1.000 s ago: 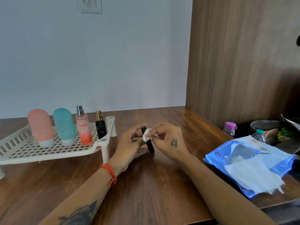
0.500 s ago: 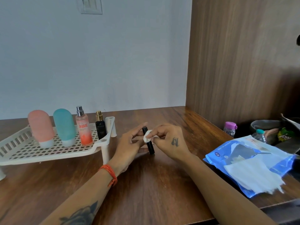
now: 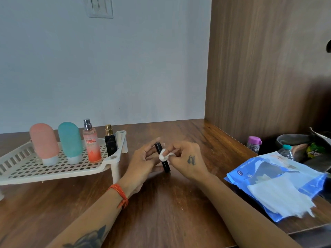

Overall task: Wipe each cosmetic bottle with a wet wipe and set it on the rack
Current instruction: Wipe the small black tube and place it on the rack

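Note:
A slim black tube [image 3: 166,166] stands on the wooden table [image 3: 161,212], steadied by my left hand [image 3: 143,158]. My right hand [image 3: 186,158] presses a small folded white wet wipe [image 3: 163,156] against the tube's upper part. On the cream perforated rack [image 3: 53,169] to the left stand a pink bottle [image 3: 43,142], a teal bottle [image 3: 70,140], an orange spray bottle [image 3: 91,142] and a small black perfume bottle [image 3: 110,140].
A blue wet wipe pack [image 3: 275,183] with loose white wipes lies at the right. Behind it stand a small purple-capped jar [image 3: 253,143], a teal-capped bottle [image 3: 286,152] and a dark bag. A wooden panel wall rises on the right.
The wipe in my right hand has slid slightly down the black tube. My left fingers have opened a little around it. The rack's bottles have not moved.

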